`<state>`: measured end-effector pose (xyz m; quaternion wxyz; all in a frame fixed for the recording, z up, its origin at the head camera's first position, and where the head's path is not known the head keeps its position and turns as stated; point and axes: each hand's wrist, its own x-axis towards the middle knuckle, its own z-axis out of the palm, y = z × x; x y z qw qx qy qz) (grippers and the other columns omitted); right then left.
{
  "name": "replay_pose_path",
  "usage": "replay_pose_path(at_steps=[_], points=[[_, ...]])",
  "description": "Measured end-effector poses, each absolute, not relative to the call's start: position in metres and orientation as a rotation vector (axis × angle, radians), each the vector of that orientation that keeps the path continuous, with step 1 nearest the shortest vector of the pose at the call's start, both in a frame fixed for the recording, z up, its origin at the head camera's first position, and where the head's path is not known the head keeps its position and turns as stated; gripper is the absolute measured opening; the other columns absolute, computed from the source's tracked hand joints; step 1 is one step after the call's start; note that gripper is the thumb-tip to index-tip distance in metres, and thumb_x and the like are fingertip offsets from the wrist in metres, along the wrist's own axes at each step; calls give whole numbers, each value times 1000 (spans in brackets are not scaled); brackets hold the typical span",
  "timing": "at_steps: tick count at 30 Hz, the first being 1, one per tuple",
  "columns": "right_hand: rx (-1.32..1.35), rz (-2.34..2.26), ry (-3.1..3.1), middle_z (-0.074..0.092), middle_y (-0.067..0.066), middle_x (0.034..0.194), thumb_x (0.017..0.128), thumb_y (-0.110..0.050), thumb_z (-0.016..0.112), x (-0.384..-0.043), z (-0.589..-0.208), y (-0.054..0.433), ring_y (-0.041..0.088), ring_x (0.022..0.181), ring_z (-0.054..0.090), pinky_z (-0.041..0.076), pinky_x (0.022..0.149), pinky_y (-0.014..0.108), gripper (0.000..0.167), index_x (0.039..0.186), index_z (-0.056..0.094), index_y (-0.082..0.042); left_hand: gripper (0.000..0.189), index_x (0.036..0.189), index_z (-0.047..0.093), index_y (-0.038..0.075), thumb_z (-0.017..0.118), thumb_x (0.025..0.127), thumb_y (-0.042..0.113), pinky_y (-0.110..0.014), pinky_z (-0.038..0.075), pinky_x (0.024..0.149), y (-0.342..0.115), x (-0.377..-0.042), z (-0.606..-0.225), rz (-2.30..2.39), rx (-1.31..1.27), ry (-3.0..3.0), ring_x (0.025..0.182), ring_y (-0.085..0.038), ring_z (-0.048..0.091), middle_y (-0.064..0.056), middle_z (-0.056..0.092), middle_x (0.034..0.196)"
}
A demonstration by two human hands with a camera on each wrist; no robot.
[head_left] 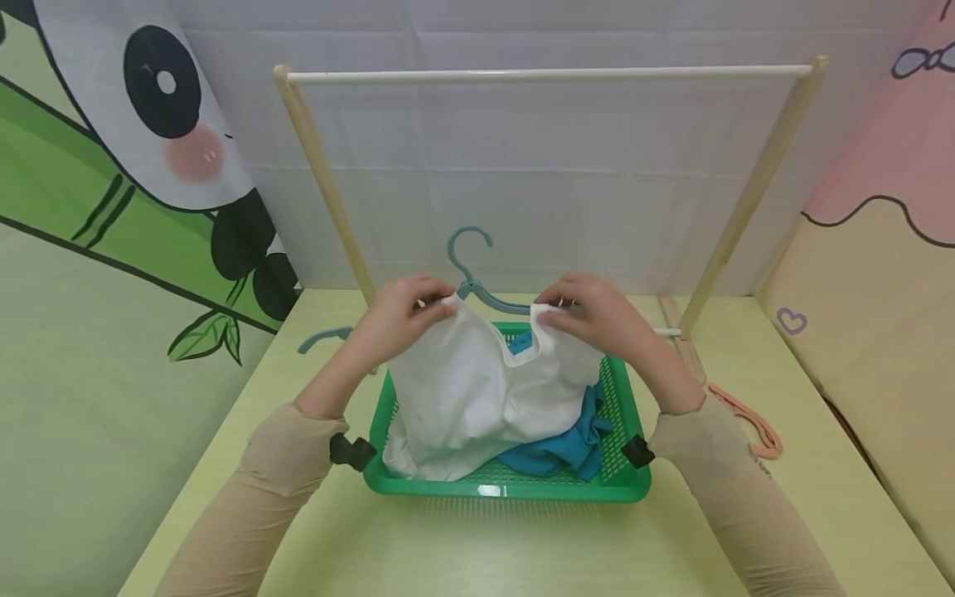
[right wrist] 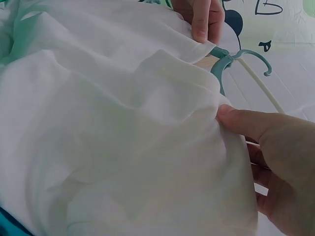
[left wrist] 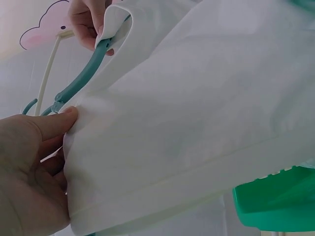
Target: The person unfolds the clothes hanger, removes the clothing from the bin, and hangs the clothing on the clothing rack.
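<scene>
- Left hand (head_left: 406,323) in a close pinch, thumb on the near face of the cloth, the shirt (head_left: 477,398) caught by the neckline, right beside the hanger's joint.
- Right hand (head_left: 589,311) pinching too, on the other side of the neck; the left wrist view shows the hanger's end meeting the cloth there.
- The teal hanger (head_left: 470,288) stands hook up behind the collar, one arm bare between the hands, the other mostly hidden; how far it sits inside, can't tell.
- Shirt draped down from both hands, its lower part in the green basket (head_left: 507,492) with the blue cloth (head_left: 559,452).
- So this looks like the dressing of the hanger, shoulders not yet settled!
- Next move seems to call for drawing the right side over the bare arm, left side kept pinched so nothing slips.
- Farther out, another hanger (head_left: 324,338) at left, an orange hanger (head_left: 746,414) at right, and over it all the rack's bar (head_left: 548,76), nothing hung on it.
</scene>
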<state>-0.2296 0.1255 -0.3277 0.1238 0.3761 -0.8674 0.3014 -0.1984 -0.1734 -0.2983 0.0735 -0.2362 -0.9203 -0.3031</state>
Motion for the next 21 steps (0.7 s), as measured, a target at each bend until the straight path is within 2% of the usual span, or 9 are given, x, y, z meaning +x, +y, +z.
replay_pose_path(at_steps=[8,21], points=[[1104,818,-2489,68,7,102,96,-16,65,-229,-329,125,18,89,61,53,77,34,16,108,70,-7,28,121,68,5,65,97,19,-42,57,87,-172,-200,-297,-966,-676,-2788,102,-26,66,-13,69,118],[1069,855,-2456,67,8,103,95,-15,66,-230,-330,130,20,92,59,51,79,36,14,107,69,-7,24,115,71,12,67,95,25,-39,57,84,-182,-198,-296,-992,-671,-2781,97,-19,66,-6,71,110]])
